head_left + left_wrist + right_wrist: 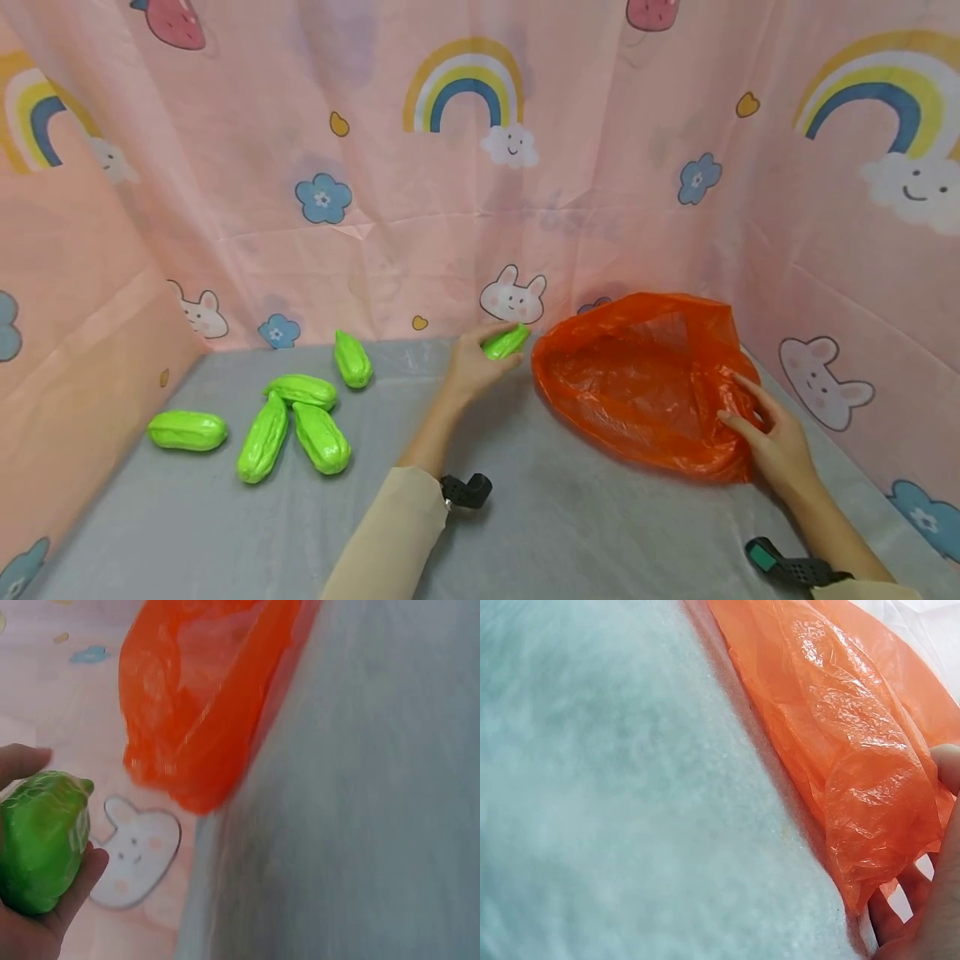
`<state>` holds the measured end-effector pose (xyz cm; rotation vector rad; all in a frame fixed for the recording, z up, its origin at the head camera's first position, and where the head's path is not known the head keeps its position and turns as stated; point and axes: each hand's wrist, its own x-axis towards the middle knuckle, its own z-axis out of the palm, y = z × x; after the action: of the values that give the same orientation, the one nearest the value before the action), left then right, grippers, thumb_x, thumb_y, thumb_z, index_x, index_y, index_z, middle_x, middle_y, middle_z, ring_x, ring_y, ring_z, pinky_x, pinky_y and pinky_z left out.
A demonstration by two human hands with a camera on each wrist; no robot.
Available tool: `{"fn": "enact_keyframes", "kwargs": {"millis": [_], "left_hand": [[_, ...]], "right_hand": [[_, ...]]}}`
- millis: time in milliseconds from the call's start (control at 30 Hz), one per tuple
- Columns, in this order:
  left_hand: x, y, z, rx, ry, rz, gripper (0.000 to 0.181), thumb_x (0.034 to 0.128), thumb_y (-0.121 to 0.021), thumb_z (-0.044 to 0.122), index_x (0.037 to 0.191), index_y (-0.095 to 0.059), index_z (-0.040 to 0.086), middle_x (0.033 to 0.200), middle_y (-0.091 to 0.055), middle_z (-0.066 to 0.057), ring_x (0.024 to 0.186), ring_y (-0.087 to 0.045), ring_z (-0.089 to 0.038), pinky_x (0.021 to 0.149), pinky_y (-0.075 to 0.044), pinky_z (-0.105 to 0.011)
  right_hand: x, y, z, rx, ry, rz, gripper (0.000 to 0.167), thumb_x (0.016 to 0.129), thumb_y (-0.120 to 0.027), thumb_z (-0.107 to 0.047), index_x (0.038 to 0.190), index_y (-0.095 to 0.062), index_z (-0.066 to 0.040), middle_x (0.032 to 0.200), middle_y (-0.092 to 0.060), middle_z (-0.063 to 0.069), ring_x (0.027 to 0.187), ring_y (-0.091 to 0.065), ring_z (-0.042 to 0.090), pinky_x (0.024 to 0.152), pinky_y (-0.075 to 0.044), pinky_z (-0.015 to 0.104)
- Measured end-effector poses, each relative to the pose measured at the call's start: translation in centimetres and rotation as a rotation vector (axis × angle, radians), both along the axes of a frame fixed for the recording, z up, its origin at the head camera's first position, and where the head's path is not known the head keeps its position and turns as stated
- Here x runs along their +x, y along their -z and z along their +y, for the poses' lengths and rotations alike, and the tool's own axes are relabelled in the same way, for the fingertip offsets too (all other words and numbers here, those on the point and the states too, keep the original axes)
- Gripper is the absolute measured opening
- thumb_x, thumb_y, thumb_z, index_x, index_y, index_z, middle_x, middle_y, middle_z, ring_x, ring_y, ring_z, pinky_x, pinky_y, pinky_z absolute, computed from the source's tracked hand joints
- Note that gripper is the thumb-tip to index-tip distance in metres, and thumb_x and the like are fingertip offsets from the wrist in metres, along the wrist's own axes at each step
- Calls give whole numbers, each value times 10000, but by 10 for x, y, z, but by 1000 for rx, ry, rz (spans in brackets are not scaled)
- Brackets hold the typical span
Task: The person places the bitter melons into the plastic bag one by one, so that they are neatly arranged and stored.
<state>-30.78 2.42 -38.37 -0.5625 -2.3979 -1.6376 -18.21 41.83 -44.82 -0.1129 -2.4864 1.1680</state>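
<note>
My left hand (468, 368) holds a glossy bright green bitter melon (507, 342) between thumb and fingers, just left of an orange-red plastic bag (637, 400). In the left wrist view, the bitter melon (46, 840) shows a ridged skin and a pointed tip, and sits apart from the bag. The bag's wide mouth faces left, toward that hand. At the bag's right side, my right hand (783, 450) grips the crumpled plastic, with thumb and fingers on either side of it. Some of those fingers are behind the bag (870, 787) in the right wrist view.
Several more green bitter melons lie on the grey tabletop (585, 533) at left: one (187, 431) farthest left, a touching cluster (322, 437), and one (352, 360) near the back. A pink patterned cloth (420, 208) hangs behind and at both sides.
</note>
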Motion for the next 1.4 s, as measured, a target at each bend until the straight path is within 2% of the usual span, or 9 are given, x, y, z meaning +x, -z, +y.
{"fn": "enact_keyframes", "kwargs": {"millis": [200, 300, 467, 667, 833, 1000, 1133, 1233, 1400], "left_hand": [[4, -4, 30, 6, 25, -31, 427, 849, -750, 147, 1271, -714, 201, 1317, -613, -56, 1120, -575, -215, 930, -531, -355], [6, -6, 43, 22, 36, -25, 425, 859, -744, 142, 1280, -710, 186, 1335, -630, -64, 1140, -579, -211, 969, -527, -356], [7, -8, 60, 59, 51, -24, 428, 866, -745, 162, 1291, -700, 190, 1314, -625, -72, 1070, -572, -191, 899, -518, -312], [4, 2, 72, 141, 42, 30, 420, 852, -749, 127, 1270, -708, 130, 1231, -680, -100, 996, -586, -174, 824, -504, -244], [4, 7, 76, 163, 35, 49, 385, 867, -762, 135, 1249, -720, 119, 1194, -723, -91, 975, -619, -165, 833, -524, -235], [10, 9, 82, 140, 48, 36, 363, 890, -766, 209, 1247, -729, 156, 1235, -728, -53, 976, -641, -158, 848, -550, -256], [14, 13, 90, 97, 58, 17, 342, 917, -743, 245, 1251, -727, 178, 1217, -726, -30, 945, -615, -136, 820, -540, -230], [16, 17, 96, 87, 68, 17, 338, 923, -736, 244, 1252, -724, 165, 1199, -726, -32, 952, -612, -140, 836, -530, -226], [17, 25, 100, 91, 64, 9, 328, 927, -732, 226, 1244, -726, 141, 1205, -728, -33, 987, -622, -152, 882, -532, -246]], "right_hand": [[2, 0, 3, 4, -5, -7, 660, 1008, -611, -299, 1586, -338, -135, 1564, -380, 291, 1049, -322, -230, 792, -327, -51], [3, 0, 3, 5, -1, -2, 657, 1004, -619, -288, 1580, -349, -125, 1547, -400, 292, 1032, -342, -224, 782, -342, -48], [3, 0, 2, 0, 13, -24, 663, 1002, -618, -311, 1580, -348, -130, 1545, -401, 294, 1036, -335, -213, 780, -339, -45], [1, 1, 1, -7, 23, -49, 669, 1006, -606, -343, 1582, -342, -128, 1547, -393, 292, 1028, -330, -208, 769, -344, -43], [2, 1, 2, -6, 16, -31, 657, 1007, -608, -323, 1576, -352, -114, 1536, -398, 303, 1019, -336, -222, 775, -354, -43], [3, -1, 3, 10, 9, -14, 650, 1004, -614, -316, 1567, -367, -105, 1525, -419, 287, 1014, -341, -223, 776, -357, -43], [2, -2, 2, 5, 3, 4, 640, 998, -625, -303, 1555, -387, -96, 1507, -474, 166, 1013, -379, -210, 787, -377, -34], [2, -1, 2, -5, 2, 6, 639, 1000, -622, -300, 1557, -384, -99, 1508, -478, 132, 1016, -389, -207, 790, -385, -31], [2, -1, 0, -2, 2, 3, 640, 1005, -613, -301, 1559, -376, -86, 1516, -441, 256, 1018, -375, -211, 792, -383, -34]]}}
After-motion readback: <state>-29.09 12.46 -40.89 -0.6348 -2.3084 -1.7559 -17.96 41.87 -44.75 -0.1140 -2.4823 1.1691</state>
